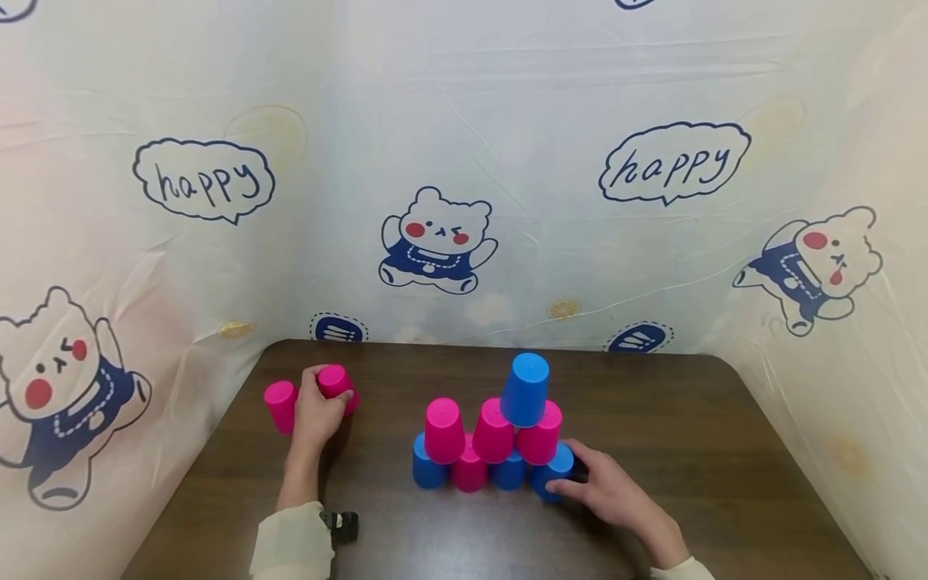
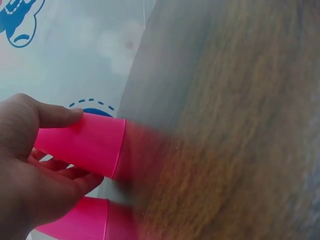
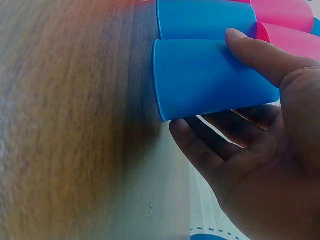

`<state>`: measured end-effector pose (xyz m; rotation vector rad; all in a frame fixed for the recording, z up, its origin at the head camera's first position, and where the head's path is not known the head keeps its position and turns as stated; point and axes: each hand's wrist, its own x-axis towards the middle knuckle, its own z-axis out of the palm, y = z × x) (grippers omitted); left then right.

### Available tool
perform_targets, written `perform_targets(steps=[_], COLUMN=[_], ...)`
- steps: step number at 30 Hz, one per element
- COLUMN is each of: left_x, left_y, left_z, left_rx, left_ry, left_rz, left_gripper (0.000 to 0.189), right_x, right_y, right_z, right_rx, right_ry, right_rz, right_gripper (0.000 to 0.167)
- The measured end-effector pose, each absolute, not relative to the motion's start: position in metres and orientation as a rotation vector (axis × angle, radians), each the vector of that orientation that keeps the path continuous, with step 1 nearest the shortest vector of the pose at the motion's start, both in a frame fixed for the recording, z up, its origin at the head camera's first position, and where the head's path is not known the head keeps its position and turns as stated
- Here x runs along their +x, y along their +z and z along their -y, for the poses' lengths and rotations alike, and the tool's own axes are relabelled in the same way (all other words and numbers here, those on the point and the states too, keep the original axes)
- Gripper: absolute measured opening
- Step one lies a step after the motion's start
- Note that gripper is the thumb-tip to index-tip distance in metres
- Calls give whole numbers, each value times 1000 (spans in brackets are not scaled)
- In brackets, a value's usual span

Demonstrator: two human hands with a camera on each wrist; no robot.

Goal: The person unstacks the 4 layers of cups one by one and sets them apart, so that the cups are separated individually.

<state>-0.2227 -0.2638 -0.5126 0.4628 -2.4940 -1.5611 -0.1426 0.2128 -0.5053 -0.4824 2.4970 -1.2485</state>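
Note:
My left hand grips an upside-down pink cup at the table's far left, thumb on one side and fingers round the other. Another pink cup stands just left of that hand. A tiered stack of upside-down cups rises mid-table: a bottom row of blue and pink, then three pink cups, and one blue cup on top over the middle and right pink ones. With thumb and fingers, my right hand holds the bottom row's rightmost blue cup, which stands on the table.
The brown wooden table has rounded far corners. A pale printed curtain with bears and "happy" bubbles surrounds its back and sides. A black strap device sits on my left wrist.

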Motion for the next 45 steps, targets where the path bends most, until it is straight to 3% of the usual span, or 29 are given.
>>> perform_targets(steps=[11, 23, 45], left_x=[-221, -220, -198], left_y=[-509, -491, -429], left_z=[264, 258, 233], left_rx=[483, 484, 308], left_ry=[-1530, -1504, -1463], left_rz=[2496, 2444, 2307], left_gripper=[69, 85, 73], right_x=[-146, -145, -143], right_y=[-504, -503, -506], right_z=[-212, -211, -213], right_rx=[-495, -484, -463], right_ry=[-1240, -1238, -1237], right_rz=[-2501, -2494, -2491], right_gripper=[58, 58, 59])
